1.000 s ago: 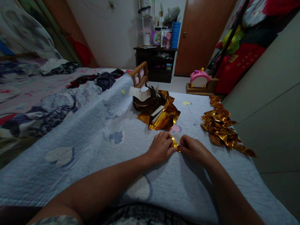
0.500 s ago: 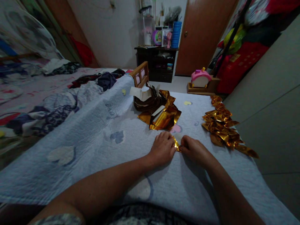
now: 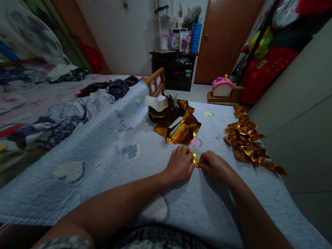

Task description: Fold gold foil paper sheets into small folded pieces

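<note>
My left hand (image 3: 180, 163) and my right hand (image 3: 214, 166) rest close together on a pale blue quilt (image 3: 109, 162). Both are closed, pinching a small piece of gold foil paper (image 3: 195, 160) between their fingertips; most of it is hidden under the fingers. Just beyond the hands lies a pile of flat gold foil sheets (image 3: 181, 130) beside a dark stack of paper (image 3: 163, 111). To the right, a row of folded gold foil pieces (image 3: 246, 138) runs along the quilt's edge.
A wooden bed rail (image 3: 155, 80) stands behind the stack. Crumpled clothes (image 3: 118, 87) and bedding lie on the left. A pink toy (image 3: 221, 86) sits on the floor by a brown door (image 3: 223, 38). A pale cabinet wall (image 3: 298, 114) is at right.
The hands stay almost in place, pressing on the gold foil piece; the fingers shift slightly. The view has drifted a little.
</note>
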`<state>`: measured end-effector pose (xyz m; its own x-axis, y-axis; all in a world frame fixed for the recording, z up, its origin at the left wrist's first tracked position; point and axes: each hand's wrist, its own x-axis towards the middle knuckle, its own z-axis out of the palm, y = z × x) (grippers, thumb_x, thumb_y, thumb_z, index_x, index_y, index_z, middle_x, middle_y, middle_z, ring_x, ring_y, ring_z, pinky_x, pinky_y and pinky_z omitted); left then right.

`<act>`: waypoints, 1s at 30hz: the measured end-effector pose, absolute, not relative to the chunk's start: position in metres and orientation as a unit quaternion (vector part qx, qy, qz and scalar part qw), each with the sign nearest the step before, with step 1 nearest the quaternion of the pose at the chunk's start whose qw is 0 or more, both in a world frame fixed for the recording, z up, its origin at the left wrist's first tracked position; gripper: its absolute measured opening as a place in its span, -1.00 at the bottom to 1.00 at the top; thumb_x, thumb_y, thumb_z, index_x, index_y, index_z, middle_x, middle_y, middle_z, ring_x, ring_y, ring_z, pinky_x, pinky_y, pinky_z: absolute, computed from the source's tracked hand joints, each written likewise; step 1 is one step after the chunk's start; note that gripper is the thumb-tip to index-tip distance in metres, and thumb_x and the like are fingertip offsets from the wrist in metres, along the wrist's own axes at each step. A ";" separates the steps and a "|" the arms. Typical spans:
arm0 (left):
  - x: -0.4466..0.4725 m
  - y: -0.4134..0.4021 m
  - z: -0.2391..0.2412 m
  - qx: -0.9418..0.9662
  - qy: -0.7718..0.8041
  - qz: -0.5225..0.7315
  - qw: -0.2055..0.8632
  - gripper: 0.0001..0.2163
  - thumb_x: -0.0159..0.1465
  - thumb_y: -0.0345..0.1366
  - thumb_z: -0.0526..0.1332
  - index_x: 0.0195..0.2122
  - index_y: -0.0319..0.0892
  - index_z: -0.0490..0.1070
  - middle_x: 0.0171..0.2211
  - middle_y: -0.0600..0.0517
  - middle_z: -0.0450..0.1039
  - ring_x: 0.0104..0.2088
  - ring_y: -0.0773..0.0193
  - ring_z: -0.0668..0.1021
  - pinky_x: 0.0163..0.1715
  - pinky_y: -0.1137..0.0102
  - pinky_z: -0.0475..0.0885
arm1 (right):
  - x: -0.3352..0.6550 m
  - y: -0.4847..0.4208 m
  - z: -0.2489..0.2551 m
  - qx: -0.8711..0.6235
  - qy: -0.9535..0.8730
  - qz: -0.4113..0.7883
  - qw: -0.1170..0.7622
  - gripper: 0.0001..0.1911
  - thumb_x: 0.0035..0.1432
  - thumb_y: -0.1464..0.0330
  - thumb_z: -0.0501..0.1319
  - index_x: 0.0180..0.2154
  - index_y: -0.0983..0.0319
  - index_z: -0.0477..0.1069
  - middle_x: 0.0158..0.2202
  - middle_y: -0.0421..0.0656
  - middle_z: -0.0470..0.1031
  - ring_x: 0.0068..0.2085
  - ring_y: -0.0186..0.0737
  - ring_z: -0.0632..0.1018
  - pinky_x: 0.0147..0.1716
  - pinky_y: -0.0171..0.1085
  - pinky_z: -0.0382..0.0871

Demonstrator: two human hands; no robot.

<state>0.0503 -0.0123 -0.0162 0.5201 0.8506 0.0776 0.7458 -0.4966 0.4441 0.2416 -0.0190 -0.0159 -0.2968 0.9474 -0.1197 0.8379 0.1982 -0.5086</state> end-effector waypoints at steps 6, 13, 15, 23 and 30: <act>0.050 -0.011 -0.017 0.853 0.470 0.142 0.177 -0.93 0.33 -0.31 0.19 -0.22 -0.17 0.41 -0.06 -0.06 0.36 0.00 0.08 0.36 0.01 0.20 0.31 | 0.240 -0.019 -0.015 -0.588 -0.769 0.234 0.089 -0.89 0.23 0.39 0.14 -0.36 0.20 0.40 -0.31 -0.13 0.44 -0.30 -0.20 0.46 -0.34 -0.28 0.20; 0.050 -0.012 -0.019 0.853 0.473 0.145 0.163 -0.88 0.36 -0.21 0.19 -0.22 -0.15 0.40 -0.07 -0.05 0.35 -0.01 0.08 0.35 0.01 0.20 0.31 | 0.233 -0.024 -0.011 -0.597 -0.776 0.189 0.070 -0.89 0.29 0.34 0.16 -0.29 0.21 0.42 -0.28 -0.12 0.43 -0.30 -0.20 0.47 -0.34 -0.27 0.19; 0.051 -0.012 -0.020 0.850 0.481 0.143 0.156 -0.88 0.36 -0.22 0.19 -0.19 -0.15 0.40 -0.08 -0.05 0.34 -0.01 0.08 0.35 0.03 0.20 0.31 | 0.232 -0.024 -0.011 -0.594 -0.787 0.156 0.062 -0.88 0.29 0.32 0.18 -0.29 0.21 0.44 -0.29 -0.10 0.43 -0.26 -0.15 0.47 -0.30 -0.25 0.20; 0.053 -0.013 -0.020 0.847 0.493 0.125 0.153 -0.86 0.35 -0.23 0.20 -0.12 -0.13 0.38 -0.05 -0.05 0.31 0.02 0.06 0.33 0.06 0.18 0.28 | 0.236 -0.025 -0.014 -0.625 -0.777 0.054 0.051 -0.78 0.21 0.15 0.31 -0.22 0.15 0.48 -0.11 -0.03 0.43 -0.09 0.07 0.42 -0.23 -0.14 0.18; 0.053 -0.012 -0.019 0.848 0.485 0.134 0.169 -0.89 0.34 -0.28 0.19 -0.13 -0.13 0.38 -0.06 -0.06 0.31 0.01 0.05 0.33 0.04 0.17 0.28 | 0.237 -0.025 -0.014 -0.628 -0.772 0.065 0.072 -0.69 0.18 0.07 0.31 -0.24 0.17 0.43 -0.09 -0.01 0.41 -0.07 0.08 0.38 -0.19 -0.09 0.20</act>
